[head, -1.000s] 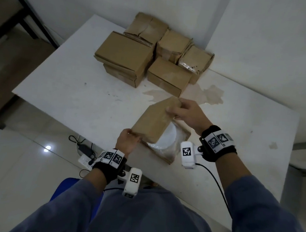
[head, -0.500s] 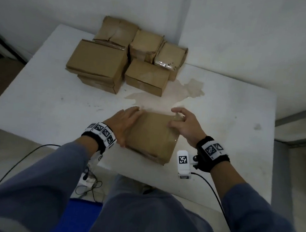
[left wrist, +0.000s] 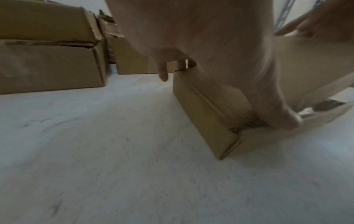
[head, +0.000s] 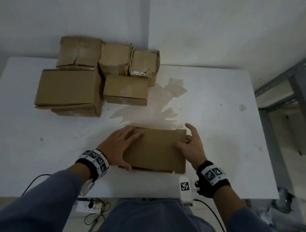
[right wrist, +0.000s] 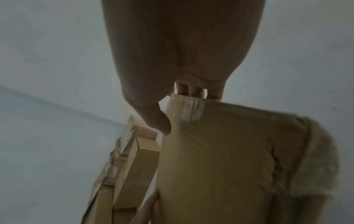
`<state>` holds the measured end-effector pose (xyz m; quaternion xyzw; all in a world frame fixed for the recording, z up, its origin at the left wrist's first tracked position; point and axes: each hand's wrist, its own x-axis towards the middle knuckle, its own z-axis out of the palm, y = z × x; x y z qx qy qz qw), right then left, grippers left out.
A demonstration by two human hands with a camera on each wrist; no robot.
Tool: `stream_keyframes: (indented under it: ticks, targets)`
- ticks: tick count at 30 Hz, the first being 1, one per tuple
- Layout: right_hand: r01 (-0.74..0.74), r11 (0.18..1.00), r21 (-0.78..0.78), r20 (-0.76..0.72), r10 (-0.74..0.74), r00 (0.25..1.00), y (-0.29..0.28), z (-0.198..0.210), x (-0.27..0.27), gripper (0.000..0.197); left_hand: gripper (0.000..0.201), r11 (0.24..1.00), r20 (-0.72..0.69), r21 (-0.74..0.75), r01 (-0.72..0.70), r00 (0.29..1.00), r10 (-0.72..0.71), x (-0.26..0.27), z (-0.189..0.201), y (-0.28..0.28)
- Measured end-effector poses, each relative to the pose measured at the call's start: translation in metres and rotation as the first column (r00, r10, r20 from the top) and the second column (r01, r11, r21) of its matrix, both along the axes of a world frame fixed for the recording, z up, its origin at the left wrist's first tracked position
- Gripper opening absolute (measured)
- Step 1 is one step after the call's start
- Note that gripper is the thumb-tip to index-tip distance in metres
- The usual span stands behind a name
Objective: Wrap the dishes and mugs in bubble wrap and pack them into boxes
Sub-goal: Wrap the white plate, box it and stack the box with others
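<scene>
The box (head: pixel 156 150) sits between your hands: left hand (head: pixel 121 148) flat over one end, fingers straight; right hand (head: pixel 192 149) clasping the other, thumb on top. Stiff card, likely fragile inside, so take both ends low and lift level.

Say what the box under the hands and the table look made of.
The box: brown cardboard, matte, with folded flaps and creased edges. The table: a hard white top, smooth and dull, scuffed and stained. It is probably laminate or painted board, but the look leaves that open.
</scene>
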<state>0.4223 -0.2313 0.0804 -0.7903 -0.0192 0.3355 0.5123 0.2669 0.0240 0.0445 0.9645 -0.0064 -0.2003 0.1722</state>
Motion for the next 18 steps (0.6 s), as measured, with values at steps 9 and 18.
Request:
stream_keyframes:
  ticks: [9,18]
  targets:
    - [0.227,0.956,-0.185,0.128,-0.205,0.970,-0.006,-0.033,-0.031,0.071,0.125,0.968,0.010,0.065,0.242,0.970,-0.243,0.032,-0.014,-0.032]
    - [0.347,0.898,-0.269,0.072,-0.340,0.938,-0.024,-0.045,-0.053,0.042,0.121,0.961,-0.072,0.106,0.255,0.966,-0.248,0.061,-0.017,-0.070]
